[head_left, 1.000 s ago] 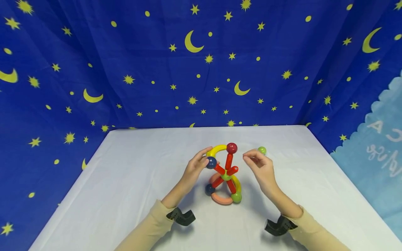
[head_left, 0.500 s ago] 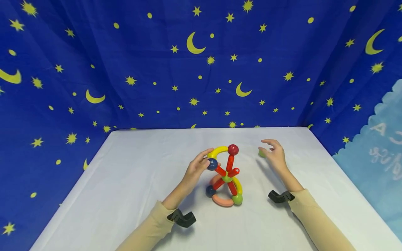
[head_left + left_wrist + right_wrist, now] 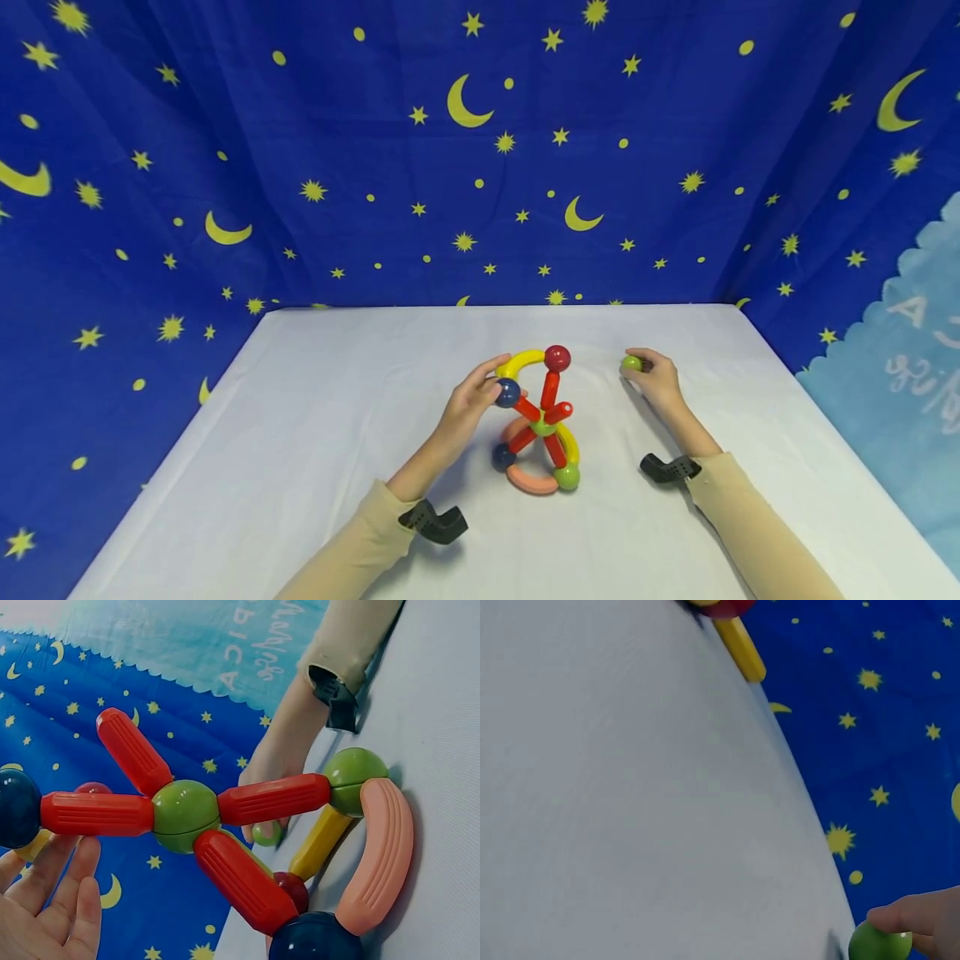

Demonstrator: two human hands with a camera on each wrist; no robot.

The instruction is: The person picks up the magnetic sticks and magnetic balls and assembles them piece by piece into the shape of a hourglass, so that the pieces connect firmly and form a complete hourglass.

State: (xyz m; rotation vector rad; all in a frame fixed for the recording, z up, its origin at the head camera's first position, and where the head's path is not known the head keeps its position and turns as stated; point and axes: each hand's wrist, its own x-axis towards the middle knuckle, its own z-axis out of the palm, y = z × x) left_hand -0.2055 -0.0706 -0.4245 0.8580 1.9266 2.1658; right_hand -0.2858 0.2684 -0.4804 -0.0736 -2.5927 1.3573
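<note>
A toy structure of coloured balls and rods (image 3: 543,423) stands on the white table. Its round base has pink and yellow curved rods; red straight rods (image 3: 261,799) meet at a green centre ball (image 3: 186,816). My left hand (image 3: 459,417) holds the upper left of it, at the dark blue ball (image 3: 507,392) and the yellow curved rod (image 3: 523,362). In the left wrist view its fingers lie partly behind that blue ball and a red rod. To the right, my right hand (image 3: 660,385) pinches a loose green ball (image 3: 877,943) between thumb and fingers, at or close to the tabletop.
A white cloth covers the table (image 3: 337,400). Behind and beside it hangs a blue curtain (image 3: 375,167) with yellow stars and moons. Light blue lettered fabric (image 3: 900,367) hangs at the right. Each wrist wears a black mount (image 3: 435,521).
My right hand has moved right and away from the structure, to the loose green ball, and its fingers have closed on it. The left hand keeps its hold; the structure stays put.
</note>
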